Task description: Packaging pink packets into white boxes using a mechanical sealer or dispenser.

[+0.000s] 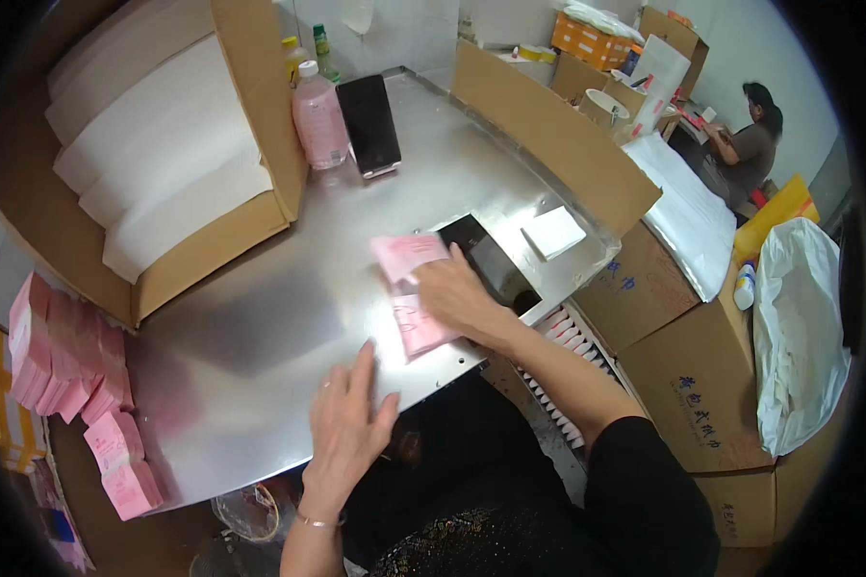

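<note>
A black short-sleeved shirt with gold speckles [529, 471] fills the foreground, with both forearms reaching past it over a shiny silver metal table [250, 404]. The left grip [344, 413], a bare hand with a thin bracelet at its wrist, is empty and open, fingers spread over the table's near edge. The right grip [457, 296] lies over a flat pink printed packet [421, 329], covering its middle; I cannot tell whether the fingers pinch it or only press on it. The packet shows beyond the fingertips and again below the palm, right of the left grip and apart from it. Just beside the right grip is a glossy black rectangular panel [496, 267], with a small white paper stack [554, 234] farther right. Stacked pink packets [67, 351] stand at the table's left end, near an open brown cardboard box [212, 255].
</note>
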`<action>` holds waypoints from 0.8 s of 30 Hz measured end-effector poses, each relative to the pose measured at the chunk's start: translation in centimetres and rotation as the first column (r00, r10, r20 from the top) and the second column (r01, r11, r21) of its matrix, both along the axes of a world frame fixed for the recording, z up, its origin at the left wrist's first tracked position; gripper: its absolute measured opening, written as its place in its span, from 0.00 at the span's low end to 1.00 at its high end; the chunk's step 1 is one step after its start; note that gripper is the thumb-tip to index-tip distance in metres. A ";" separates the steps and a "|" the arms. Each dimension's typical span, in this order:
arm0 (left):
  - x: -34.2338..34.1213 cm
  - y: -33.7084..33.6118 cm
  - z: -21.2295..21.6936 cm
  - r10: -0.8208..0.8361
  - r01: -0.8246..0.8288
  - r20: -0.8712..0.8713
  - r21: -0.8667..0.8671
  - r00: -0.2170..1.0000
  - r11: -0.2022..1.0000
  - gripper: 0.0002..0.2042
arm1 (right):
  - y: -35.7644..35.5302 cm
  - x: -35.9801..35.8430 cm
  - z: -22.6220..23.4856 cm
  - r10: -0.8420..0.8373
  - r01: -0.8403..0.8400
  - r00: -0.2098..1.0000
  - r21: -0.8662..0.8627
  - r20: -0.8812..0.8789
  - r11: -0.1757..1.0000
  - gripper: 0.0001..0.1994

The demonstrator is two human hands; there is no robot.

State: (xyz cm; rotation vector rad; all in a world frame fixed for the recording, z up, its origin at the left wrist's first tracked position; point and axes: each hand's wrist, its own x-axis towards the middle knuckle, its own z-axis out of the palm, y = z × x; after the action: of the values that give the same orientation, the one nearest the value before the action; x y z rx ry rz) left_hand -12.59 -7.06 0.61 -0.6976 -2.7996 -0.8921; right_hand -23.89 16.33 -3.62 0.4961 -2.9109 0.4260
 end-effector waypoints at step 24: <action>2.1 -1.3 -0.3 -0.064 0.080 -0.114 0.141 0.991 0.987 0.13 | 14.3 4.3 1.2 -0.466 0.401 0.798 -0.241 -0.381 0.884 0.10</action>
State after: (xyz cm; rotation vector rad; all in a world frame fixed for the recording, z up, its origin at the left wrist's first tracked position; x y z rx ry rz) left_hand -10.49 -8.39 0.33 -0.8042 -2.5985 -1.0257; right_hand -19.63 30.59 -2.40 -0.1070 -2.4271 0.3976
